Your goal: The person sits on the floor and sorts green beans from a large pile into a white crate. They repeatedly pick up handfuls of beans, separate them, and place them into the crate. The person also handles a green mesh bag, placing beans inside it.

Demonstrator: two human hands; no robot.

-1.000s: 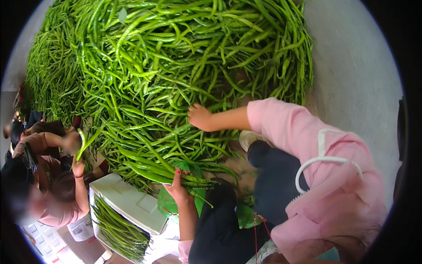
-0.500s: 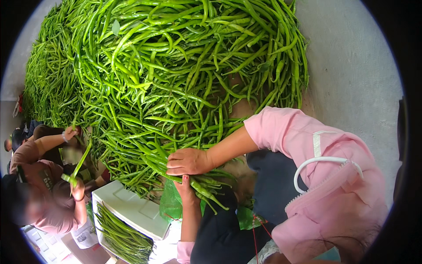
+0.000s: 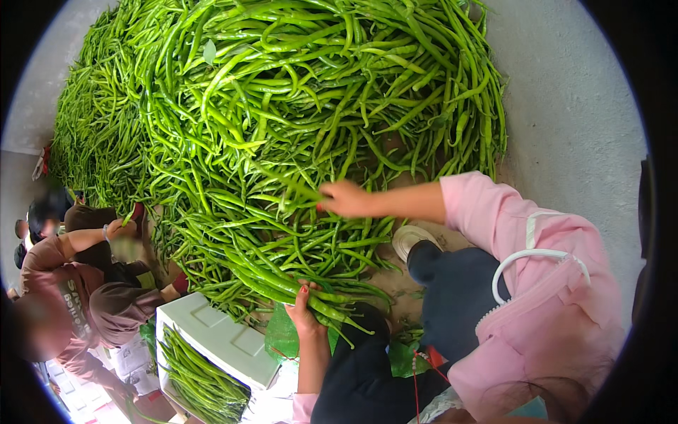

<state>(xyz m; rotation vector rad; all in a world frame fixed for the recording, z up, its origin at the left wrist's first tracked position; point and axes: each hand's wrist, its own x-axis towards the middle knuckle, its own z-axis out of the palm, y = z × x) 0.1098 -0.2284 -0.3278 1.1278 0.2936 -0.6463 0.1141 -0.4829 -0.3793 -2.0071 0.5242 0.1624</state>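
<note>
- Two bare hands work over a broad heap of long green chili peppers (image 3: 233,134), which spreads from the top of the view down toward the person's legs.
- The left hand (image 3: 302,318) has its fingers clamped around a bundle of long green peppers (image 3: 279,286). The bundle lies across the palm at the lower edge of the heap; its stem ends stick out to the right of the hand, above a dark trouser leg (image 3: 357,367).
- The right hand (image 3: 346,199) is above the middle of the heap, its fingers curled together on one end of a single long pepper (image 3: 293,183), which points away to the upper left. Hand and pepper are blurred, so the exact finger placement cannot be told.
- The two hands are apart, the right one farther from the body, its arm in a pink sleeve (image 3: 487,208).
- Green plastic sheeting (image 3: 281,332) shows just left of the left wrist.
- Left of that stands a white box (image 3: 215,328), with more long peppers (image 3: 201,378) laid side by side in it.
- At the far left sits a co-worker (image 3: 53,307) in a brownish shirt, one hand (image 3: 117,229) holding a green pepper beside the heap.
- One light-coloured shoe (image 3: 413,242) rests on the floor at the heap's edge.
</note>
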